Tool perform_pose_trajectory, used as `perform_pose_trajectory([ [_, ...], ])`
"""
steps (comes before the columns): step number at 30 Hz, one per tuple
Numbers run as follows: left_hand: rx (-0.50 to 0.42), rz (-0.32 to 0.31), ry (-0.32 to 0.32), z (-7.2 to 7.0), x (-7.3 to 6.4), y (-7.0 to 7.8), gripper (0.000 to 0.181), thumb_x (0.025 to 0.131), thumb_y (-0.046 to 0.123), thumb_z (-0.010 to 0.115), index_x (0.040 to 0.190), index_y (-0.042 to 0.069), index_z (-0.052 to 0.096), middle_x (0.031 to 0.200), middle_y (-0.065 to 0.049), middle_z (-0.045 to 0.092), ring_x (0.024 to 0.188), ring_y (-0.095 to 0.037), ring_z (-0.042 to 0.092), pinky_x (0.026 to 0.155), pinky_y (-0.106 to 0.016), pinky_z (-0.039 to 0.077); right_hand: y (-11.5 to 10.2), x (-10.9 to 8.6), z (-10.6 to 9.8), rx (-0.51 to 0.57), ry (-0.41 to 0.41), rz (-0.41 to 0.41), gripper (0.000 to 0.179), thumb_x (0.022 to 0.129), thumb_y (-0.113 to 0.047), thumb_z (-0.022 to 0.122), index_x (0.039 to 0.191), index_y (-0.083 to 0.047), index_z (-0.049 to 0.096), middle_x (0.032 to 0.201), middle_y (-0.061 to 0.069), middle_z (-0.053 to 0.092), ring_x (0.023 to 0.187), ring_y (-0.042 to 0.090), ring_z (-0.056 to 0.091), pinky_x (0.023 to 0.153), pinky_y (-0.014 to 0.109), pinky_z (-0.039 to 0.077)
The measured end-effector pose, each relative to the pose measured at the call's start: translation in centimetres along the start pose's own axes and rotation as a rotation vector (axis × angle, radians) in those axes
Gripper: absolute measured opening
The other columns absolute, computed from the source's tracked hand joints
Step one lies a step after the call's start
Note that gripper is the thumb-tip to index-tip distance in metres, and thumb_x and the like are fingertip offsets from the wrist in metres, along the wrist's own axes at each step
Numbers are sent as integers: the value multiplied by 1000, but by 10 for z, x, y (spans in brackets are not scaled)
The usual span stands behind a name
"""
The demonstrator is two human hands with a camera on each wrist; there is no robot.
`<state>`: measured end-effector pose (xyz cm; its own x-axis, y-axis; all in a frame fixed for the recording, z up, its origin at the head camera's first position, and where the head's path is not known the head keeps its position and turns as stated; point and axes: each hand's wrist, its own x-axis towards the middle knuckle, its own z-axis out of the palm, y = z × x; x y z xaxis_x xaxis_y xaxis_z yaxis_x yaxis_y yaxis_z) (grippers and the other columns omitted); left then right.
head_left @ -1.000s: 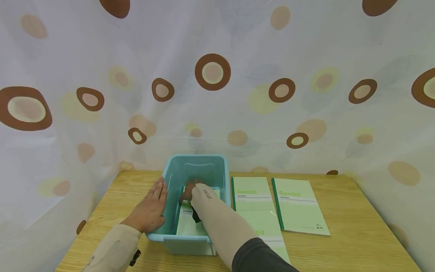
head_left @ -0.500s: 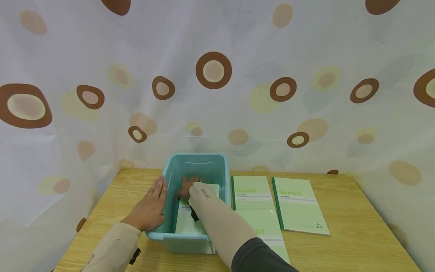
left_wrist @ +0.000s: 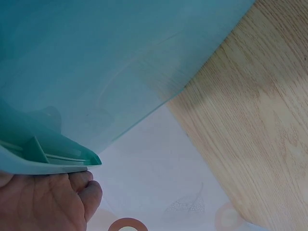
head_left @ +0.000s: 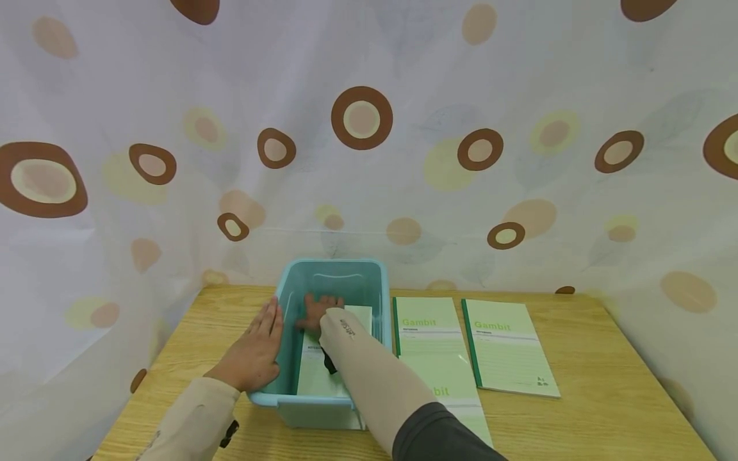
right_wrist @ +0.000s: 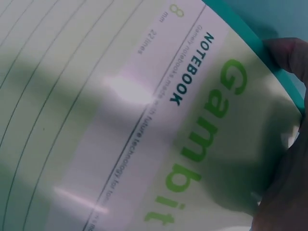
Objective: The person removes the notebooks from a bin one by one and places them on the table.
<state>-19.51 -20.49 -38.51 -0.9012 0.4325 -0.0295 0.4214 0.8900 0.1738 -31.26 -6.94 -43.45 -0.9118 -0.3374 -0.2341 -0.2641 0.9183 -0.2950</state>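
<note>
My left hand rests with straight fingers along the left rim of a light-blue plastic bin. In the left wrist view its palm lies against the rim. Inside the bin, my right hand holds a pale green Gambit notebook by its top end. The right wrist view shows the thumb at the green spine, and the other fingers are mostly out of sight past the top edge. That notebook's cover is slightly bowed. My right forearm hides the notebook's right side.
Right of the bin lie two overlapping Gambit notebooks, the nearer one partly behind my right sleeve. A further notebook lies slightly askew beside them. All stand on a wooden table, with a patterned curtain behind.
My right hand and the notebook in the bin have shifted slightly away from me and to the left. The notebook's green spine shows less in the head view. My left hand stays put.
</note>
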Motion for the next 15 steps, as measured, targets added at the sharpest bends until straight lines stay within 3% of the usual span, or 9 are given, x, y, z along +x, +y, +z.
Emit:
perform_pose_trajectory([
  [10,1,4,16,0,-1,1,77,74,0,47,142,-23,16,152,-38,6,141,-51,9,112,-57,18,1,22,8,-60,57,73,69,89,-57,55,145,-21,39,132,12,54,122,29,49,100,46,32],
  [15,2,2,15,0,0,0,78,74,0,48,142,-23,17,152,-38,6,141,-51,9,112,-58,18,-2,25,3,-77,80,114,73,88,-59,54,148,-21,37,136,13,53,125,30,48,102,47,31],
])
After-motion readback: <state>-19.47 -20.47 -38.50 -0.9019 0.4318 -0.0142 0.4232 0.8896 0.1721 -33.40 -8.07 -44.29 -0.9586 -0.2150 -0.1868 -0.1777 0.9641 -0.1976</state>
